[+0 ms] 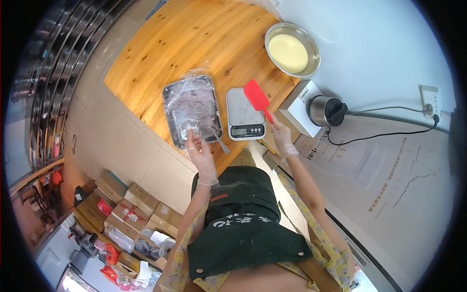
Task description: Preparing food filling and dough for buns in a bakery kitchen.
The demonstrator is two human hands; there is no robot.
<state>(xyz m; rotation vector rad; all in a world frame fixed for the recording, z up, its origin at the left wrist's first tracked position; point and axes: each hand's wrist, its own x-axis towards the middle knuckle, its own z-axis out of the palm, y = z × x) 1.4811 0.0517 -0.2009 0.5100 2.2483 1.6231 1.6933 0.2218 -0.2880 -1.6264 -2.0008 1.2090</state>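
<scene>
My gloved left hand (pixel 201 160) is at the near edge of a metal tray (pixel 177 126), its fingers curled by the crumpled clear plastic wrap (pixel 187 97); whether they pinch the wrap is unclear. Pale mauve stuff (pixel 202 107) shows under the wrap, and a spoon's handle (pixel 223 146) sticks out at the tray's lower right. My gloved right hand (pixel 282 138) grips the handle of a red silicone spatula (pixel 257 96), held blade-up over the right side of a digital kitchen scale (pixel 238 112).
The wooden table (pixel 160 39) also carries a steel bowl of pale yellow liquid (pixel 287 51) at back right. Right of it are a white box (pixel 299 104), a kettle (pixel 321 111) and cords to a wall socket (pixel 429 104). Cardboard boxes (pixel 134 211) and metal racks (pixel 58 73) are at left.
</scene>
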